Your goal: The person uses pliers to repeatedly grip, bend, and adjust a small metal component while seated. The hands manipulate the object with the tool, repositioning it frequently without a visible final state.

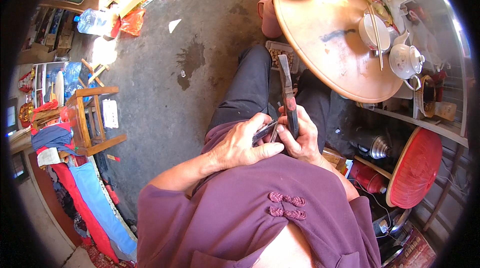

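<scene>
Over my lap, my right hand [303, 135] is wrapped round a metal tool [291, 120] with a black handle and a red collar. Its worn grey metal end points up and away from me; I cannot tell its exact kind. Close beside it, my left hand [246, 140] pinches a small dark metal piece [265, 130] between thumb and fingers. A thin silvery strip shows between the two hands, by the thumbs. My fingers partly hide both items, and the hands nearly touch.
A round wooden table [320, 43] stands ahead right, bearing bowls, chopsticks and a white teapot [407, 60]. Under its edge sits a tray [295, 63] of small pieces beside a pink bucket [270, 20]. A wooden stool [97, 118] stands left; a red round lid [417, 168] leans right.
</scene>
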A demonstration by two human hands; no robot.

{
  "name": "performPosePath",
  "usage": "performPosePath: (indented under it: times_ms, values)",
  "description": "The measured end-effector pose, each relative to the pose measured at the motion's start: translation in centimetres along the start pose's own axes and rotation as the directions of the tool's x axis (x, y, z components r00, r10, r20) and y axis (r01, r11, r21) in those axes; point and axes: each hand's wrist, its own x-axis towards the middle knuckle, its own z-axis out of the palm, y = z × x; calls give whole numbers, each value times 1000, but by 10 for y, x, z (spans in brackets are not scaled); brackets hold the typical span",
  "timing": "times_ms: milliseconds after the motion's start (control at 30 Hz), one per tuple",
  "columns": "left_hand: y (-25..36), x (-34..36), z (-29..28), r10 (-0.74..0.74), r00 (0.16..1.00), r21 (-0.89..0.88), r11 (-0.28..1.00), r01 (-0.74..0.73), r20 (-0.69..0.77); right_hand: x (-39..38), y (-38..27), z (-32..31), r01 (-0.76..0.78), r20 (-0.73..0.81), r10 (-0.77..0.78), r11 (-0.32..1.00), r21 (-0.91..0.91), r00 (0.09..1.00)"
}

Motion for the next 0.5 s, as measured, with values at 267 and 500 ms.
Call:
performPosePath:
  times_ms: [267, 500]
  values:
    - [15, -9, -4, -14, 999, 235, 972, 2, 48, 2, -3, -5, 165, 69, -164, 986, -14, 984]
    - [-2, -14, 0, 168, 985, 109, 980, -164, -29, 3, -8, -5, 185, 69, -182, 982, -36, 981]
